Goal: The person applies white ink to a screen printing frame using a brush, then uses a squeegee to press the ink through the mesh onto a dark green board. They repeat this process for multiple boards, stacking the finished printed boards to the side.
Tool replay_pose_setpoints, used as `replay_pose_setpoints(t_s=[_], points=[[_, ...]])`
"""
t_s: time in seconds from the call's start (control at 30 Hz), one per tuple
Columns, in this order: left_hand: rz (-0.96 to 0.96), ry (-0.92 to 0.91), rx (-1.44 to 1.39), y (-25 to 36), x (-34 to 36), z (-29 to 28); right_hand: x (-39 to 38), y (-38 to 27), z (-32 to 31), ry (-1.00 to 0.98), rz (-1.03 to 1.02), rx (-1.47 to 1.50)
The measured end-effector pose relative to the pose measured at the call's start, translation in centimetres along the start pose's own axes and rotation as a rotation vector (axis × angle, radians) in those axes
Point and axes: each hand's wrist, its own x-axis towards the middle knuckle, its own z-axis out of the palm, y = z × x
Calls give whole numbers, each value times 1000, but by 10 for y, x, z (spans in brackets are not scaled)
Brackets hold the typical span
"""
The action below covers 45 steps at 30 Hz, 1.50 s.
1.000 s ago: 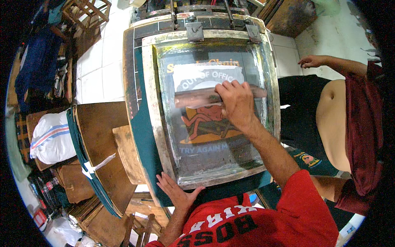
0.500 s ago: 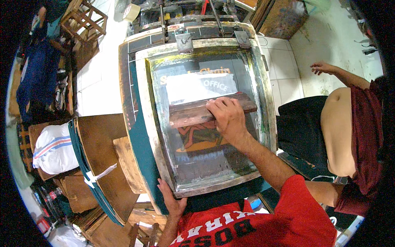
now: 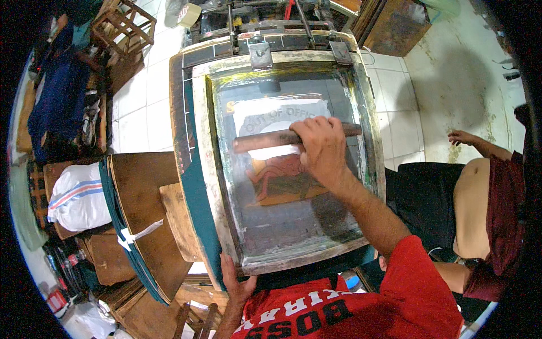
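Note:
A wooden-framed printing screen [image 3: 206, 150] lies over a dark green board in front of me. Across its mesh, my right hand [image 3: 323, 146] is wrapped around a wooden squeegee [image 3: 261, 141], which slants slightly up to the right. Under the mesh beyond the squeegee a white patch [image 3: 271, 110] with curved lettering shows, and nearer me there is a reddish and orange picture [image 3: 285, 181]. My left hand [image 3: 238, 282] touches the frame's near left corner, its fingers stretched along the side and the thumb apart. The squeegee's lower edge is hard to make out.
Metal hinge clamps [image 3: 261, 55] hold the far side of the frame. At the left are brown boards [image 3: 141, 209] with green cloth and a white bag [image 3: 79, 195]. Another person [image 3: 474, 209] stands close on the right. A wooden stool [image 3: 124, 27] is at the far left.
The squeegee has moved slightly away from me and tipped, so its broad face shows less. My left hand keeps its place at the corner. The other person's arm has lowered a little.

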Motion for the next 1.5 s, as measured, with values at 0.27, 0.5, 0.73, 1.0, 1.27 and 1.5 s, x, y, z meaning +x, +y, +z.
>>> replay_pose_setpoints(t_s=[0.27,0.5,0.73,1.0,1.27,1.5], points=[[-139,-33,-178,5,4,-1,4,1,-29,-64,-37,69],[-136,-35,-193,6,3,-2,-1,3,-24,-119,-62,88],[-65,-6,-107,1,-4,1,16,24,-6,-77,-106,88],[-145,-53,-44,15,1,-10,131,59,14,-317,-36,42],[-44,-13,-100,23,13,-9,101,41,1,-131,-33,6],[-6,-33,-65,28,17,-16,-50,-11,-29,316,63,103]])
